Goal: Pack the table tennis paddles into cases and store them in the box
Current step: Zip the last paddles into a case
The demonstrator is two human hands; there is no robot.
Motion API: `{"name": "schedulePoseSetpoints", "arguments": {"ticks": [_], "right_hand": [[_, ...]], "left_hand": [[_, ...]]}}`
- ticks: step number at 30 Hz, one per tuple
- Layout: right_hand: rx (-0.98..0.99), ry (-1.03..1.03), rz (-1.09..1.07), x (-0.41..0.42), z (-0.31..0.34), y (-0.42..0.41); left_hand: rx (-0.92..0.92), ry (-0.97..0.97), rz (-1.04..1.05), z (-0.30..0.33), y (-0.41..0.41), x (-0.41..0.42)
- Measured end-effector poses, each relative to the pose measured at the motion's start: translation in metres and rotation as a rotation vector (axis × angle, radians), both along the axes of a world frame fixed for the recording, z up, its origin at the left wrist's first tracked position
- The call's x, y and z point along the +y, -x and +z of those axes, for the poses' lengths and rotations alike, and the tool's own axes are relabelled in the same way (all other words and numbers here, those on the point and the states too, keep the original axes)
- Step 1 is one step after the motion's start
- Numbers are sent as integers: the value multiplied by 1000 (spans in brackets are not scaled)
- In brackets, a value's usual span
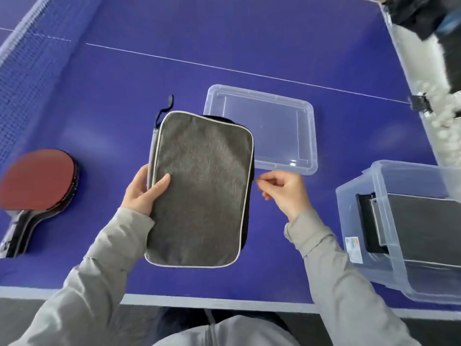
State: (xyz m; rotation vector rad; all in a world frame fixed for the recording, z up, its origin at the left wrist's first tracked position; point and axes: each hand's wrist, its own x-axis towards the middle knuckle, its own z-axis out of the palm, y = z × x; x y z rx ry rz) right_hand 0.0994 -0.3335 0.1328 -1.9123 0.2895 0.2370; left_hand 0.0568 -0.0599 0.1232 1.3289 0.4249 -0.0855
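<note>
Blue table-tennis table (249, 46): clear plastic storage box (389, 221) sits right, cases inside. Your left hand (142, 193) clamps the grey rectangular fabric case (202, 188) by its left edge, above the table. Your right hand (287, 191) pinches at its right edge, apparently the zipper. Red-faced paddles (37, 181) lie far left.

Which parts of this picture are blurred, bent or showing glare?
Head view: the dark shape top right is motion-blurred; the white line bows from wide-angle distortion; the clear lid shows small glints; the grey case stays fairly sharp.

A grey case (199, 191) is held flat; red paddles (37, 181) stacked left; box (399, 221) holds seemingly another case.
</note>
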Motion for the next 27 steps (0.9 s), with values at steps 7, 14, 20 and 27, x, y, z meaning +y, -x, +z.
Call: {"name": "schedulePoseSetpoints", "arguments": {"ticks": [7,14,20,27], "right_hand": [[-26,43,33,43,-3,17],[-63,150,31,70,-6,48],[-57,179,-2,96,-10,75],[-66,143,-9,131,-14,105]], "left_hand": [[190,95,179,-11,-28,40],[290,25,311,-23,-37,63],[299,-16,389,-30,-36,68],[323,-30,515,-31,-30,56]]}}
